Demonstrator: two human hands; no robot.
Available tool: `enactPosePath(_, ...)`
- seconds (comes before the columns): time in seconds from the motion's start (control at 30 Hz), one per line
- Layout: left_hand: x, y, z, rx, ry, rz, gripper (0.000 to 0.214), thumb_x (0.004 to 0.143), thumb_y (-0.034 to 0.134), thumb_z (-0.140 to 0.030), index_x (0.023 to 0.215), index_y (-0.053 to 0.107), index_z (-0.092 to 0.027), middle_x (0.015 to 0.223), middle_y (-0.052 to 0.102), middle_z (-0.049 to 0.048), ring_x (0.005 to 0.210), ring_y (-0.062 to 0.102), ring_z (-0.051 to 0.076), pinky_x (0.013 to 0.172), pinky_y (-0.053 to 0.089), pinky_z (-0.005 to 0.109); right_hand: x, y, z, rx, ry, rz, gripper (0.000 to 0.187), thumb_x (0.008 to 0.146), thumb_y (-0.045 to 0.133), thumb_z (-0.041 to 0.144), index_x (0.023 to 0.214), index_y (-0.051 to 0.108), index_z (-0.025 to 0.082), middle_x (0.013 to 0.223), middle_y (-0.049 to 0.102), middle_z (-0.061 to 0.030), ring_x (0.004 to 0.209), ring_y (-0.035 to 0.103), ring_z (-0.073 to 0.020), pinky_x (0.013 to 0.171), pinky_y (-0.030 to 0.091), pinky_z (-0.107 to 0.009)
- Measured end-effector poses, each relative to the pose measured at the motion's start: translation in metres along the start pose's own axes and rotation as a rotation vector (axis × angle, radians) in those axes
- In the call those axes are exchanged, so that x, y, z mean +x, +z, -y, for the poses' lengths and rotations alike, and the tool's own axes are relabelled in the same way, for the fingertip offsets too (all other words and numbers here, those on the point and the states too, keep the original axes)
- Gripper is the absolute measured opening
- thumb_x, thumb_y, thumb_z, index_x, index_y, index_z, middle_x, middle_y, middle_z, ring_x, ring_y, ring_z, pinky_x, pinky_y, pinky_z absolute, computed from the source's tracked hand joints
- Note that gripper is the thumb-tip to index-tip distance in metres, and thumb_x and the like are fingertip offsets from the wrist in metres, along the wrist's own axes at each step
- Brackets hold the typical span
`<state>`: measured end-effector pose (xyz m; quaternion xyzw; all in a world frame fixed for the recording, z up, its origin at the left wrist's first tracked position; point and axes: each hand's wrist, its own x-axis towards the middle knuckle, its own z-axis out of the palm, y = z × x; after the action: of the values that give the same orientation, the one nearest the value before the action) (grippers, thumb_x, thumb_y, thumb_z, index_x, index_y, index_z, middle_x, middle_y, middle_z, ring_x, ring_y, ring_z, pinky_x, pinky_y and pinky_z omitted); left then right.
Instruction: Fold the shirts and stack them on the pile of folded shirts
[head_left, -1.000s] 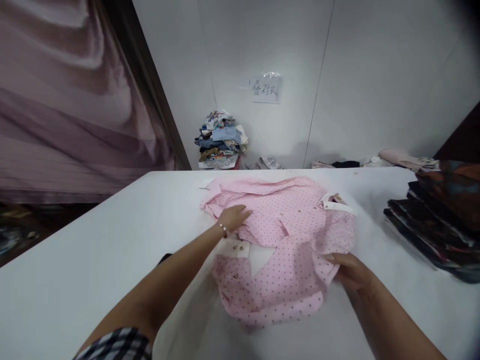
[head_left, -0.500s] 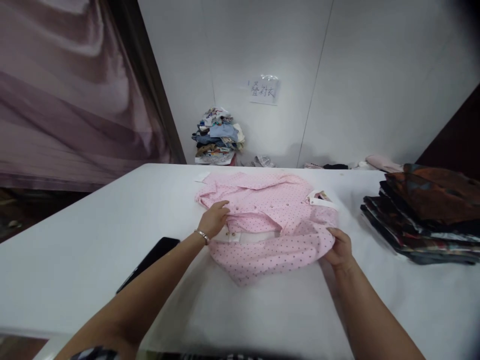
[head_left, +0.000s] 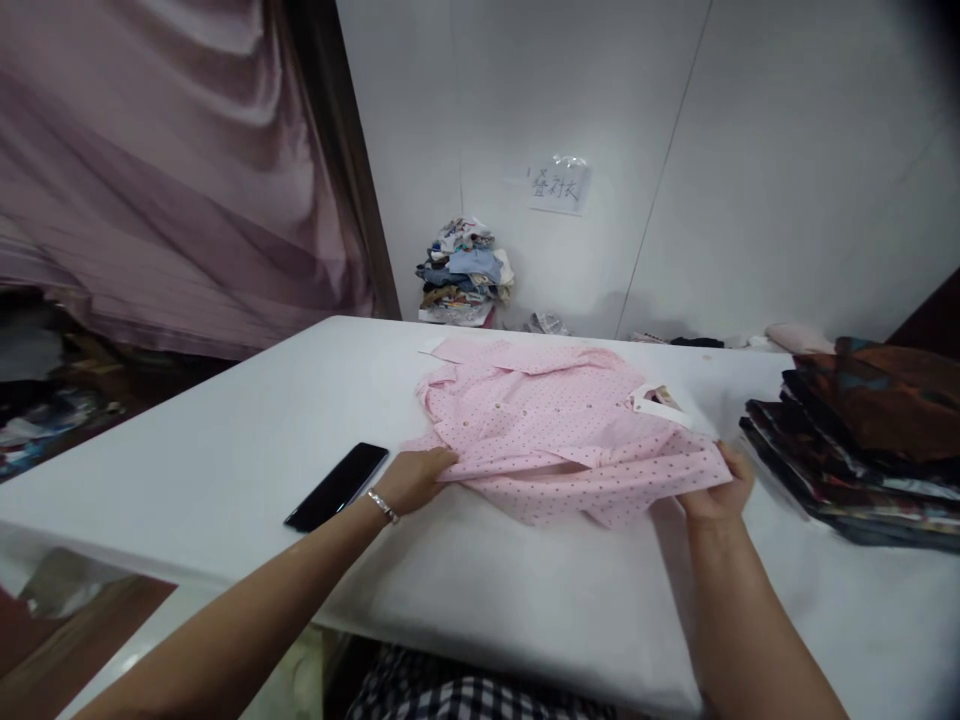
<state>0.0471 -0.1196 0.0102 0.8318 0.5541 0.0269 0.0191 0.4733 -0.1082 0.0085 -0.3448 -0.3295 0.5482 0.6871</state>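
Note:
A pink dotted shirt (head_left: 555, 425) lies folded on the white table (head_left: 225, 450), its white collar label toward the right. My left hand (head_left: 415, 478) grips the shirt's near left edge, fingers curled under the cloth. My right hand (head_left: 718, 488) pinches the near right corner of the folded hem, thumb on top. Both hands hold the fold slightly above the tabletop. A thin bracelet sits on my left wrist.
A black phone (head_left: 337, 486) lies on the table left of my left hand. A stack of dark patterned garments (head_left: 862, 430) sits at the right. A heap of clothes (head_left: 465, 272) rests against the back wall below a paper sign (head_left: 559, 184). Mauve curtain at left.
The lower half of the shirt was folded up over the upper part. My left hand moved from the shirt's middle to its near left edge; my right hand kept the right corner.

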Motion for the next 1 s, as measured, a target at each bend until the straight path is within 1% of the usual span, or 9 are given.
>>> enactPosePath(0.17, -0.019, -0.027, -0.008, 0.125, -0.221, -0.338, 0.030, 0.089, 0.041, -0.019, 0.105, 0.066, -0.023, 0.094, 0.068, 0.0072, 0.086, 0.062, 0.021, 0.070, 0.046, 0.031, 0.000, 0.001, 0.001, 0.184, -0.092, -0.017, 0.048, 0.073, 0.054, 0.040, 0.115, 0.062, 0.019, 0.114, 0.068, -0.0100, 0.121, 0.053, -0.0299, 0.108, 0.038, -0.047)
enactPosePath(0.23, -0.026, -0.032, -0.012, 0.118, -0.200, -0.425, 0.030, 0.088, 0.040, -0.018, 0.102, 0.067, -0.023, 0.092, 0.067, 0.0077, 0.086, 0.061, 0.021, 0.073, 0.045, 0.032, 0.001, -0.002, -0.001, 0.139, -0.083, -0.038, 0.046, 0.074, 0.054, 0.041, 0.114, 0.063, 0.019, 0.115, 0.068, -0.0099, 0.122, 0.052, -0.0308, 0.108, 0.038, -0.049)
enactPosePath(0.33, -0.038, -0.019, -0.015, 0.046, 0.015, -0.219, 0.029, 0.082, 0.043, -0.011, 0.089, 0.068, -0.023, 0.084, 0.067, 0.0056, 0.079, 0.060, 0.019, 0.069, 0.045, 0.030, 0.004, -0.010, -0.006, -0.058, 0.026, -0.058, 0.039, 0.076, 0.056, 0.039, 0.112, 0.063, 0.023, 0.115, 0.068, -0.0077, 0.122, 0.053, -0.0297, 0.108, 0.039, -0.048)
enactPosePath(0.43, -0.053, 0.004, -0.019, -0.122, 0.176, 0.008, 0.026, 0.081, 0.045, -0.012, 0.087, 0.068, -0.023, 0.083, 0.068, 0.0029, 0.077, 0.061, 0.018, 0.068, 0.045, 0.030, 0.002, -0.027, -0.010, -0.272, 0.148, -0.012, 0.030, 0.076, 0.059, 0.042, 0.102, 0.064, 0.026, 0.099, 0.071, -0.0077, 0.105, 0.062, -0.0321, 0.094, 0.050, -0.050)
enactPosePath(0.57, -0.062, 0.009, -0.015, -0.437, 0.015, -0.008, 0.023, 0.084, 0.055, -0.040, 0.096, 0.067, -0.025, 0.082, 0.069, -0.0001, 0.073, 0.061, 0.017, 0.068, 0.046, 0.029, -0.016, -0.053, -0.003, -0.433, 0.316, 0.029, 0.019, 0.074, 0.063, 0.048, 0.077, 0.062, 0.029, 0.062, 0.062, -0.0060, 0.060, 0.061, -0.0265, 0.058, 0.055, -0.044)
enactPosePath(0.7, -0.039, -0.004, 0.013, -0.411, -0.366, -0.197, 0.037, 0.090, 0.041, -0.047, 0.099, 0.066, -0.022, 0.096, 0.069, 0.0044, 0.080, 0.062, 0.018, 0.070, 0.047, 0.030, -0.038, -0.069, 0.017, -0.500, 0.467, -0.081, 0.020, 0.069, 0.069, 0.048, 0.078, 0.065, 0.030, 0.062, 0.061, -0.0078, 0.050, 0.056, -0.0210, 0.049, 0.052, -0.037)
enactPosePath(0.77, -0.018, -0.005, 0.030, -0.253, -0.484, -0.168, 0.040, 0.090, 0.040, -0.045, 0.105, 0.064, -0.017, 0.110, 0.066, 0.0108, 0.096, 0.062, 0.023, 0.077, 0.048, 0.033, -0.044, -0.069, 0.027, -0.528, 0.513, -0.121, 0.025, 0.068, 0.070, 0.049, 0.079, 0.067, 0.027, 0.067, 0.063, -0.0094, 0.055, 0.059, -0.0205, 0.053, 0.053, -0.036)
enactPosePath(0.9, 0.030, 0.004, 0.043, -0.068, -0.510, 0.009, 0.052, 0.086, 0.040, -0.053, 0.104, 0.065, -0.011, 0.118, 0.062, 0.0204, 0.112, 0.056, 0.035, 0.085, 0.047, 0.044, -0.036, -0.063, 0.037, -0.782, 0.468, -0.220, 0.037, 0.070, 0.070, 0.053, 0.087, 0.066, 0.020, 0.081, 0.067, -0.0098, 0.067, 0.063, -0.0202, 0.060, 0.053, -0.034)
enactPosePath(1.0, 0.059, 0.014, 0.032, -0.121, -0.491, 0.005, 0.053, 0.085, 0.040, -0.053, 0.110, 0.063, -0.013, 0.120, 0.062, 0.0203, 0.111, 0.057, 0.036, 0.086, 0.047, 0.046, -0.010, -0.065, 0.036, -0.925, 0.321, -0.390, 0.035, 0.067, 0.072, 0.046, 0.090, 0.063, 0.021, 0.089, 0.066, -0.0083, 0.071, 0.062, -0.0199, 0.059, 0.052, -0.034)
